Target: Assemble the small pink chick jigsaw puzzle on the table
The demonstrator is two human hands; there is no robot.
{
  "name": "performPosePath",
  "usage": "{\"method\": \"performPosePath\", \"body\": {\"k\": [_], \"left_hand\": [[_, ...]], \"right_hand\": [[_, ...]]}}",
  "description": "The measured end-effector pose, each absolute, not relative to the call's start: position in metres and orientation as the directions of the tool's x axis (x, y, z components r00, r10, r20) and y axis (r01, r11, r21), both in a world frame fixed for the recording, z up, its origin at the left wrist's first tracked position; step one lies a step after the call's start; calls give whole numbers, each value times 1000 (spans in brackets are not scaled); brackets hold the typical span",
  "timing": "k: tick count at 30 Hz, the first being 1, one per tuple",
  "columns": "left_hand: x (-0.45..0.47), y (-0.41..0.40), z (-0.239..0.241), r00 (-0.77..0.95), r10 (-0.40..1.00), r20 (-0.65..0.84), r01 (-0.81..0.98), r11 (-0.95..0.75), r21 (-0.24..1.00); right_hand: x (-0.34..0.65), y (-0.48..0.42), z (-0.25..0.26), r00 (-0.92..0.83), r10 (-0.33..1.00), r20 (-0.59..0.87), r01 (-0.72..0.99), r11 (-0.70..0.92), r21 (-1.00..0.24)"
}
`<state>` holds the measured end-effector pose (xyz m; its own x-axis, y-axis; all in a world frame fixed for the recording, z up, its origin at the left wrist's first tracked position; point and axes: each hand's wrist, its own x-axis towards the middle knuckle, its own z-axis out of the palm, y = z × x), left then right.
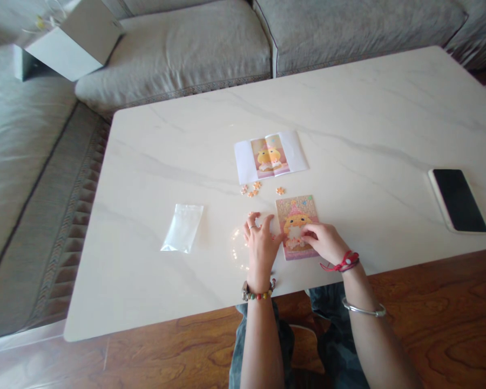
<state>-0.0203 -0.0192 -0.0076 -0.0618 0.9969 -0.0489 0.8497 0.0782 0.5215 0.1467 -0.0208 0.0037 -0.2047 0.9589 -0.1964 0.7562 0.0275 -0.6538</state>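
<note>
Jigsaw puzzle (297, 208), a yellow cartoon animal with a pale patch mid-picture, lies under my right fingers (310, 229), bunched close, their hold unclear to me; my left fingers (251, 222) curve loosely apart beside it. Near it runs the tabletop (146, 292) front edge; room stretches rightward to the phone (460, 200).

1. I have the puzzle (297, 209) near the front edge of the table (356, 146), between my left hand (263, 237) and right hand (326, 240).
2. Behind the puzzle I see loose pieces (281, 190), then the sheet (269, 155).
3. Left, well apart: the bag (183, 229).
4. Far right: the phone (459, 200).
5. Behind the table: the sofa (194, 51), the box (71, 48) on its left part.
</note>
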Motion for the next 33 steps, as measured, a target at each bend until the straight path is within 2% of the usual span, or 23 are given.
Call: {"method": "performPosePath", "body": {"k": [11,17,24,29,33], "left_hand": [[-20,-19,-8,-64,998,-22,855,67,515],[-21,-20,-8,-58,998,-33,851,67,521],[-20,-18,-6,-67,996,-53,845,85,527],[-20,-18,-6,-67,996,-51,844,84,530],[-20,-18,-6,-64,997,-38,847,74,526]], "right_hand": [[147,-21,3,-208,959,-192,777,43,-628],[146,-21,5,-189,960,-207,752,6,-659],[148,-22,10,-89,939,-331,661,-193,-725],[150,-25,8,-121,883,-455,518,-335,-787],[150,-26,8,-127,842,-525,475,-413,-777]]}}
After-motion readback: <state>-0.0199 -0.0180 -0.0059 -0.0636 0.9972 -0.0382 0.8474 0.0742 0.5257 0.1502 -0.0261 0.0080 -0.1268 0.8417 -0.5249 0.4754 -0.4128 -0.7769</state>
